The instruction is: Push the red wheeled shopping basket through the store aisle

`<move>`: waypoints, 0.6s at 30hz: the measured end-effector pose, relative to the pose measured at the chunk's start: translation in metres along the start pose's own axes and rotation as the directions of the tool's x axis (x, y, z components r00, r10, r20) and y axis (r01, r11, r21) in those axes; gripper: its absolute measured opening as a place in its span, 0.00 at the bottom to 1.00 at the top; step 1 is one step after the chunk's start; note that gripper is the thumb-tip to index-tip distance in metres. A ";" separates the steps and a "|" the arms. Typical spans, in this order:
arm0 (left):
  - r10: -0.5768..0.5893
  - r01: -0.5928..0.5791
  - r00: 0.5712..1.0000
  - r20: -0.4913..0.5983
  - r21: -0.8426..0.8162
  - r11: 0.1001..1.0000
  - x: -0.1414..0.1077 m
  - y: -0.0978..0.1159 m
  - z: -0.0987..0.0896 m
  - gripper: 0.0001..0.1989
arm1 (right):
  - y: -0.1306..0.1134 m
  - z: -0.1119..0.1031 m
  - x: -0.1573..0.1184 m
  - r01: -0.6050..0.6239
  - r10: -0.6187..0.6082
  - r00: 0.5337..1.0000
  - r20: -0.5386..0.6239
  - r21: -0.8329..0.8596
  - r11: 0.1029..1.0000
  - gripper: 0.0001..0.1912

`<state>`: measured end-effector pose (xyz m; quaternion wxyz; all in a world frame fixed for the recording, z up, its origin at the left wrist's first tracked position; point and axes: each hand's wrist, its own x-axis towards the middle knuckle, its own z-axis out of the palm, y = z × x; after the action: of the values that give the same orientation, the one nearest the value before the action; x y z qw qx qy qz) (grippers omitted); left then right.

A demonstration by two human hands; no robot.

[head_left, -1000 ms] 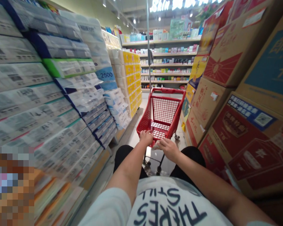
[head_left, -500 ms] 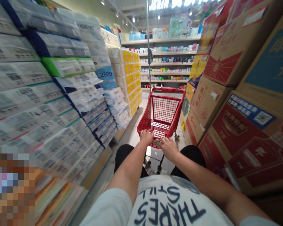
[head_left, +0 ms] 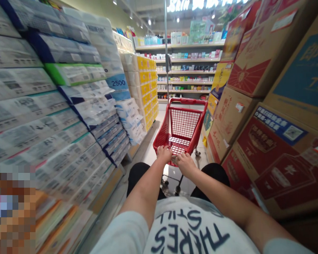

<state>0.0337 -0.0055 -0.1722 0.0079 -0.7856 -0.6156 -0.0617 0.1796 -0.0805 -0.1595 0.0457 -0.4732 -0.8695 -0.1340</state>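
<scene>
A red wire shopping cart (head_left: 162, 135) is showing a grid pattern, the near white T-shirt (head_left: 201, 215) is carrying navy lettering, and tan-and-red cardboard cartons (head_left: 270, 165) are filling the right.

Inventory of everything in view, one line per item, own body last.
wrapped paper-goods packs: many, white with blue, green and yellow bands, stacked left
cardboard cartons: many, brown and red, stacked right
stocked shelves: one bay, pale, far end of aisle
metal pole: 1, silver, upright ahead
shopping cart: 1, red, ahead of the person
tiled floor: pale, under the cart
T-shirt: 1, white with navy lettering, on torso
clothed legs: 2, black, below the arms
left hand: 1, bare, on cart's near rim
right hand: 1, bare, on cart's near rim
</scene>
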 end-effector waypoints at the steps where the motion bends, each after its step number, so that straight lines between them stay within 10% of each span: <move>1: -0.003 0.003 1.000 0.005 0.005 1.000 0.000 0.001 0.000 0.18 | -0.002 0.000 0.002 0.000 0.000 1.000 -0.003 0.000 1.000 0.14; 18: -0.024 0.023 0.998 -0.053 -0.030 0.999 0.000 0.002 0.000 0.19 | 0.012 0.016 -0.010 -0.013 0.014 1.000 -0.018 0.021 1.000 0.14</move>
<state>0.0355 -0.0062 -0.1723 0.0122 -0.7764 -0.6235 -0.0915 0.1956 -0.0785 -0.1745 0.0596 -0.4773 -0.8672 -0.1288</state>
